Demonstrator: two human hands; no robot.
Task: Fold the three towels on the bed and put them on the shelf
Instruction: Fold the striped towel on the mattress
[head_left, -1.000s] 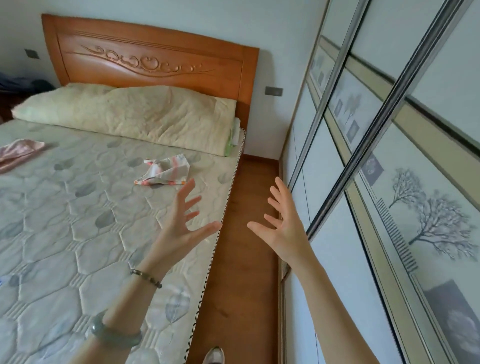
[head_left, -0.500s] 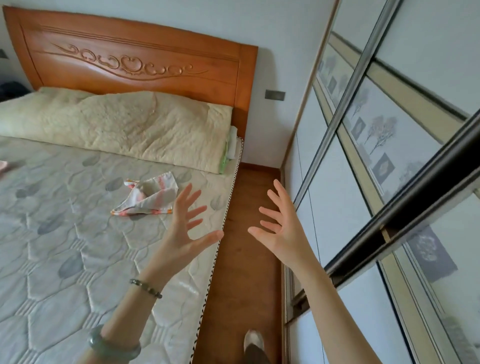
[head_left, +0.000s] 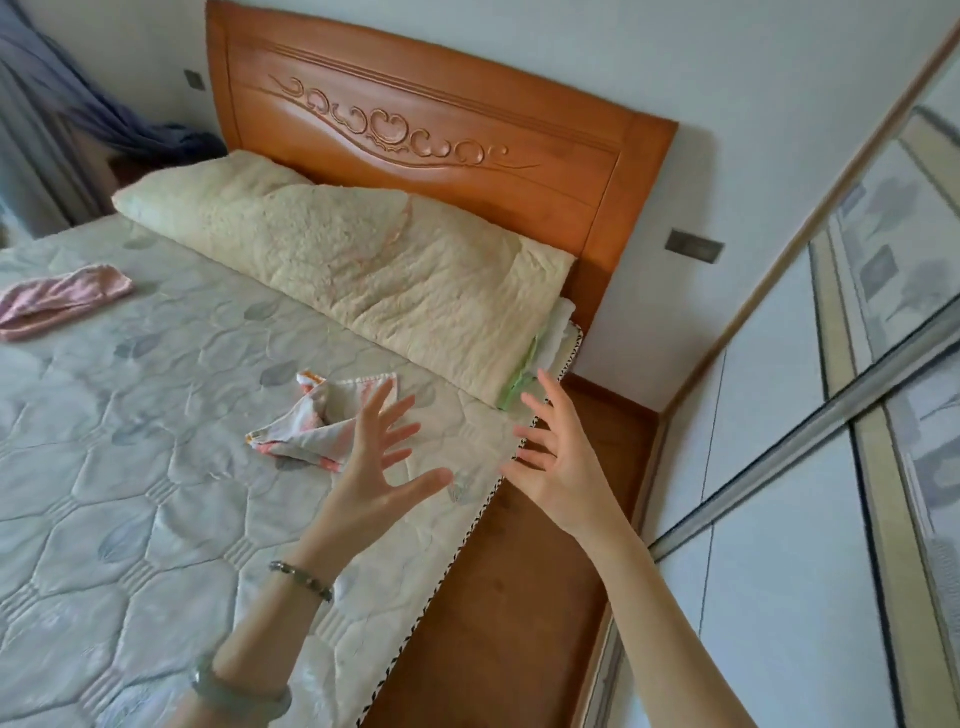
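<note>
A crumpled white towel with pink and orange print (head_left: 311, 421) lies on the quilted mattress (head_left: 130, 493) near its right edge. My left hand (head_left: 379, 467) hovers just right of it with fingers spread, holding nothing. My right hand (head_left: 561, 462) is raised over the mattress edge, fingers also spread and empty. A pink towel (head_left: 62, 299) lies bunched at the far left of the bed. No third towel and no shelf are in view.
A long cream pillow (head_left: 353, 265) lies against the carved wooden headboard (head_left: 426, 130). A strip of wooden bed frame (head_left: 498, 597) runs between the mattress and the sliding wardrobe doors (head_left: 831, 467) on the right. Dark cloth (head_left: 104, 119) hangs at the back left.
The view has swung left and tilted, bringing the pink towel back into sight. Both hands stay spread and empty, now closer to the printed towel.
</note>
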